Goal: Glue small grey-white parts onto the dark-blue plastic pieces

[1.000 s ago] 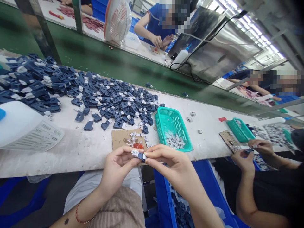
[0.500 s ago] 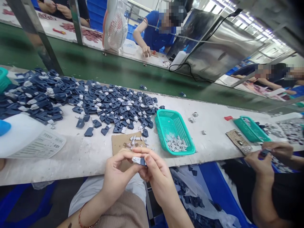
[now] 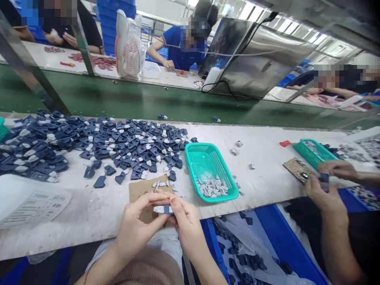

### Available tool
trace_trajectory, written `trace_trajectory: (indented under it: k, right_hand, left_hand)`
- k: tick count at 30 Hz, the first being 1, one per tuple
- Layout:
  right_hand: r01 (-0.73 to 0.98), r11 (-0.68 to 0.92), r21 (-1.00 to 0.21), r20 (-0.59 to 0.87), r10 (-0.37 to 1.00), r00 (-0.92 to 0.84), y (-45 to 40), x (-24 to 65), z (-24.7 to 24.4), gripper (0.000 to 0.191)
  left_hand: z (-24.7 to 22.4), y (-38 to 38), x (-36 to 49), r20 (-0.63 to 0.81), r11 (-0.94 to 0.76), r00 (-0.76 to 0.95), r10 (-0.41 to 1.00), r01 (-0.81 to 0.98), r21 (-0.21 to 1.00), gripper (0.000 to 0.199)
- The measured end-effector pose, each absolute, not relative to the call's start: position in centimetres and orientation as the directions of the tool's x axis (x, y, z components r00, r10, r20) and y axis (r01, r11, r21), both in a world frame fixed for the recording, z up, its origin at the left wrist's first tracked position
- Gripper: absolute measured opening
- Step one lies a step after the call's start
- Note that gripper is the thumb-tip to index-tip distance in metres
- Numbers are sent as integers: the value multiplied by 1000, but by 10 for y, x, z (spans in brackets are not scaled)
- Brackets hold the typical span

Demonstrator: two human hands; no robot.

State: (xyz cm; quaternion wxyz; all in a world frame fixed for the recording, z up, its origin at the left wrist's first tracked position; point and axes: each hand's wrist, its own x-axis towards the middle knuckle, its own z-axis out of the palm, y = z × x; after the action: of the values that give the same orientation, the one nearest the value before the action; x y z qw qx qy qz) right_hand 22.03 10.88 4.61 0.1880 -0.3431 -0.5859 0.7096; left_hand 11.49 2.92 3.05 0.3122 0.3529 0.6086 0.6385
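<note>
Between my two hands is a small navy plastic part with a white end [image 3: 164, 209], its white end pointing left. My left hand [image 3: 137, 221] has its thumb and fingers closed around the white end. On the navy end, my right hand [image 3: 186, 221] pinches with thumb and fingers; its fingertips partly hide the part. Just beyond my hands lies a piece of cardboard [image 3: 136, 189] with small grey pieces on it. A green basket [image 3: 190, 168] holding small light-grey pieces [image 3: 215, 187] stands to the right of the cardboard.
A large pile of navy-and-white parts [image 3: 118, 142] covers the left of the table. A white bottle [image 3: 29, 202] lies at the near left. Below the table edge at right, a blue bin [image 3: 267, 221] holds more navy parts. A co-worker's hands [image 3: 323, 186] work at the right beside another green basket [image 3: 314, 156].
The view has tilted and shifted, so the table sits lower and slightly left. Both hands keep hold of the part, and more of its navy body shows between my fingers.
</note>
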Motion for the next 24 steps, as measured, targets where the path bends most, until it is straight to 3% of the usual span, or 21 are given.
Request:
trace_trajectory:
  k: [3, 6, 9, 11, 13, 17, 24]
  right_hand:
    - [201, -141, -969, -244, 647, -723, 124, 229, 49, 50]
    - [309, 110, -945, -136, 724, -676, 159, 246, 53, 46]
    - [528, 380, -759, 3, 814, -581, 210, 264, 51, 33]
    - [663, 462, -589, -42, 802, -596, 240, 271, 45, 30]
    - [712, 499, -494, -127, 768, -627, 262, 274, 38, 27]
    - [710, 518, -477, -199, 723, -662, 276, 271, 27, 23]
    - [680, 482, -552, -198, 717, -669, 284, 273, 21, 25]
  left_hand:
    - [36, 38, 107, 114, -33, -445, 888, 185, 982, 26]
    - [45, 55, 92, 68, 8, -449, 891, 165, 986, 23]
    - [55, 79, 59, 23, 52, -525, 851, 128, 990, 20]
    - [62, 100, 30, 38, 89, -576, 817, 191, 977, 25]
    - [68, 125, -4, 77, 162, -641, 764, 306, 938, 31]
    - [72, 182, -72, 183, 389, -694, 697, 580, 716, 31]
    - [43, 251, -158, 102, 528, -669, 736, 662, 532, 28]
